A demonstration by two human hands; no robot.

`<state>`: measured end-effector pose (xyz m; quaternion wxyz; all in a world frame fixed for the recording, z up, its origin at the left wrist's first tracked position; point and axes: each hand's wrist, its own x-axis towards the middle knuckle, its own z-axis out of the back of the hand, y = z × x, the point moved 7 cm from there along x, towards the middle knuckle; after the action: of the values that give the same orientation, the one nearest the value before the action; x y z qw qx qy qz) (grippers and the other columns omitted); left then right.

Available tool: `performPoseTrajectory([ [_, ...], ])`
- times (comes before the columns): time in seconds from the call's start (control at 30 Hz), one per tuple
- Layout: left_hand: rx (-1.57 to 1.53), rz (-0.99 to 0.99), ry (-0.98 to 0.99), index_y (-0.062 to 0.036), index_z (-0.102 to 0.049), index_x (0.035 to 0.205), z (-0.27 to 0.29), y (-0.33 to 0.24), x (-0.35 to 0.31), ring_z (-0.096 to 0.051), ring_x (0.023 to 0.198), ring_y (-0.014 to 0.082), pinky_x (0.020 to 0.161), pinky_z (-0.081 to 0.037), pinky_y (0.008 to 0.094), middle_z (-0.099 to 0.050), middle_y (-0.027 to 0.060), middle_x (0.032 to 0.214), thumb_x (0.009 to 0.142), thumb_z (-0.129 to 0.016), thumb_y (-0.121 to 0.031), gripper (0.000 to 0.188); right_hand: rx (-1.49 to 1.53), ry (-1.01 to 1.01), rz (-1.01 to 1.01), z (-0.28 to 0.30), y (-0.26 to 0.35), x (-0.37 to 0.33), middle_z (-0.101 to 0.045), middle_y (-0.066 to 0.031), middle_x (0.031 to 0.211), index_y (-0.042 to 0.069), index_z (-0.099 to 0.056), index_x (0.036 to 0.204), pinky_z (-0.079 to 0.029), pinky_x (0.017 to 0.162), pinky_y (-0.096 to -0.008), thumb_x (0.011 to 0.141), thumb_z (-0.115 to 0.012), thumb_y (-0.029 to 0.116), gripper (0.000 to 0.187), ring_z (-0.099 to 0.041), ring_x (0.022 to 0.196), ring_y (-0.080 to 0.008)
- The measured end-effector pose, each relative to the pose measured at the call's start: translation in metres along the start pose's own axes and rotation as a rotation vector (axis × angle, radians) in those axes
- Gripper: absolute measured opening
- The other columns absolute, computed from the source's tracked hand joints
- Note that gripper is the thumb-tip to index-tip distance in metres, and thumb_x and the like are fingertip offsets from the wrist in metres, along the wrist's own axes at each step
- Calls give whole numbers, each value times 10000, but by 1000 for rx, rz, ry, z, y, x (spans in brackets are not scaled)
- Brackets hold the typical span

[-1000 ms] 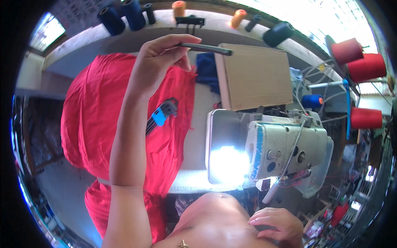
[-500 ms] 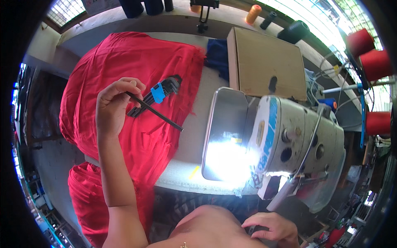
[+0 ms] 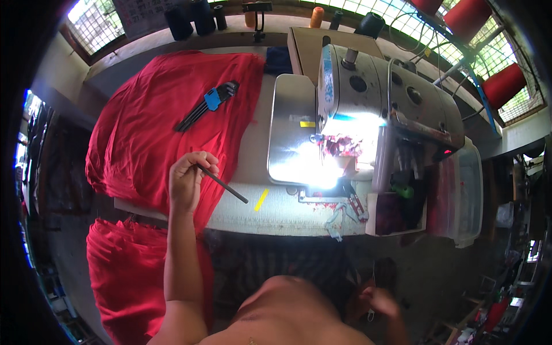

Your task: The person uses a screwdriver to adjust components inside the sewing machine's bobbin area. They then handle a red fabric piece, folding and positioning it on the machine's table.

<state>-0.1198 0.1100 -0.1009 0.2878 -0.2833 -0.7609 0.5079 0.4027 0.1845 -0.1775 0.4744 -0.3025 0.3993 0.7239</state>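
Rod point(image 3: 227, 187), slim, straight and dark with a dull surface, slants down to the right from the left hand point(image 3: 190, 174), thumb and fingertips pinched round its upper end! Those fingers cover that top bit; the lower end shows plainly against the pale tabletop point(image 3: 253, 138), pointing toward a yellow strip point(image 3: 261, 199), though whether it touches the surface I cannot tell. Down at the lower right, the right hand point(image 3: 372, 302) sits in shadow, fingers curled and blurred; whether they grip anything, no telling from here.

Look beyond: red cloth point(image 3: 155, 103) heaped across the table's left side, and on it a hex-key set point(image 3: 212, 99) in a bright blue holder. More red cloth hangs below the near edge. Over on the right, a big sewing machine point(image 3: 368, 75), its lamp glaring over the shiny metal plate point(image 3: 287, 109), blocks part of the cardboard box point(image 3: 303, 54) behind. Clear plastic tub point(image 3: 468, 195) at the machine's right, dark spools point(image 3: 204, 20) on the back ledge, red spools point(image 3: 506, 85) high at right!
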Motion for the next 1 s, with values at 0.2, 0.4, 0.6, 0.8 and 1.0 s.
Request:
performPoseTrajectory([
  [0.2,134,-20,26,-4,-557,777,13,47,-33,-546,688,116,650,-431,222,-585,115,854,766,-298,130,292,74,-190,122,-22,-12,3,-634,-157,852,28,-623,906,-468,731,-363,782,-610,258,262,-613,846,-295],
  [0.4,-88,39,37,3,-544,816,19,48,-30,-570,735,161,711,-470,276,-577,129,871,813,-305,105,260,65,-259,273,8,51,-6,-629,-159,878,28,-609,942,-480,707,-351,774,-612,197,238,-619,816,-299],
  [0.6,-106,4,88,6,-540,821,16,51,-28,-573,743,189,743,-470,306,-566,147,892,839,-312,89,243,80,-310,525,36,120,-12,-620,-166,832,12,-582,944,-481,662,-360,780,-618,162,225,-606,755,-315],
  [0.8,-102,2,94,8,-538,827,18,50,-28,-574,738,194,737,-472,315,-564,150,886,837,-306,91,246,84,-359,731,53,170,-10,-608,-142,806,16,-569,940,-480,619,-340,761,-635,115,215,-600,692,-289],
  [1.0,-88,-21,97,10,-534,834,17,50,-32,-574,741,193,726,-480,315,-563,151,885,847,-301,81,243,95,-384,856,60,200,-5,-602,-134,789,19,-559,949,-477,593,-332,757,-640,95,222,-597,680,-276],
])
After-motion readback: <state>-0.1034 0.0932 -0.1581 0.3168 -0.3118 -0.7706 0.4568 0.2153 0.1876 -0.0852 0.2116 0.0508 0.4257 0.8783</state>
